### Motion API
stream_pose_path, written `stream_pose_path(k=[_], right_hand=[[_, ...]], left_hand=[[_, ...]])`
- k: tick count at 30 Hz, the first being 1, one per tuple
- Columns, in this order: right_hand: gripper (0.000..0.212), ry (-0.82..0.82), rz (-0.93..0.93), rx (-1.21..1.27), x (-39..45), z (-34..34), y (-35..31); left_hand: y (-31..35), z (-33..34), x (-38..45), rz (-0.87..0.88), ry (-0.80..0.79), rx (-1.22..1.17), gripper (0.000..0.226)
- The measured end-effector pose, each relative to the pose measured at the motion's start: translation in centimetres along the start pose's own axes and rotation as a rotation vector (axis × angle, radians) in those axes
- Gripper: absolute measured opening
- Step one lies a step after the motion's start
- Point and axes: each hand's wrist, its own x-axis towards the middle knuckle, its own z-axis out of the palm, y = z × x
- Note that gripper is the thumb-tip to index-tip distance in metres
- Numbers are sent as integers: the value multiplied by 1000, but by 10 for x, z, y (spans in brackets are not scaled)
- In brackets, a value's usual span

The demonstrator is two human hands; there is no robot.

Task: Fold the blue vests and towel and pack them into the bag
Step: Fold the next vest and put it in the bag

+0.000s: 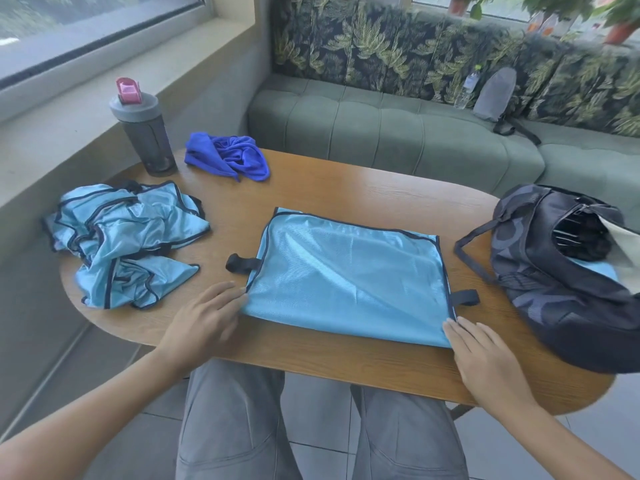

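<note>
A light blue vest (346, 275) with dark trim lies flat, folded into a rectangle, at the middle of the wooden table (346, 188). My left hand (204, 318) rests at its near left corner, fingertips touching the edge. Straight fingers of my right hand (481, 355) touch its near right corner. A crumpled heap of light blue vests (124, 237) lies at the left. The dark blue towel (228, 157) sits bunched at the far left. At the right the dark bag (554, 282) stands open, with light blue fabric (595, 270) showing inside.
A grey shaker bottle with a pink lid (143, 128) stands at the table's far left corner. Behind the table runs a green sofa (381, 129) holding a grey pouch (493, 95) and a water bottle (465, 88). My knees are under the near edge.
</note>
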Motion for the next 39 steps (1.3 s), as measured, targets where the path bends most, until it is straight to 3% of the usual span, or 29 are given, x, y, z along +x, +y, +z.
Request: stream_pose_path(k=[12, 14, 18, 21, 23, 27, 30, 34, 39], right_hand=[[58, -174, 80, 16, -11, -5, 17], [66, -216, 102, 37, -9, -9, 17], [97, -317, 196, 132, -8, -14, 16], [96, -376, 239, 168, -6, -20, 19], [84, -408, 303, 243, 2, -31, 20], [57, -209, 380, 430, 47, -54, 28], [42, -191, 389, 522, 105, -52, 42], [40, -297, 379, 553, 182, -17, 74], [62, -501, 426, 502, 233, 19, 101]], left_hand=[[-17, 6, -17, 22, -135, -47, 46], [-24, 7, -21, 8, -140, -56, 47], [-26, 1, -20, -15, -228, -49, 78], [-24, 0, -16, -26, -240, -11, 60], [-22, -7, -6, -130, -224, -64, 57], [-19, -17, 41, -391, -127, -190, 45], [-31, -3, 99, -563, -181, -213, 50], [-61, 26, 174, -805, -368, -323, 71], [-84, 45, 223, -805, -420, -364, 74]])
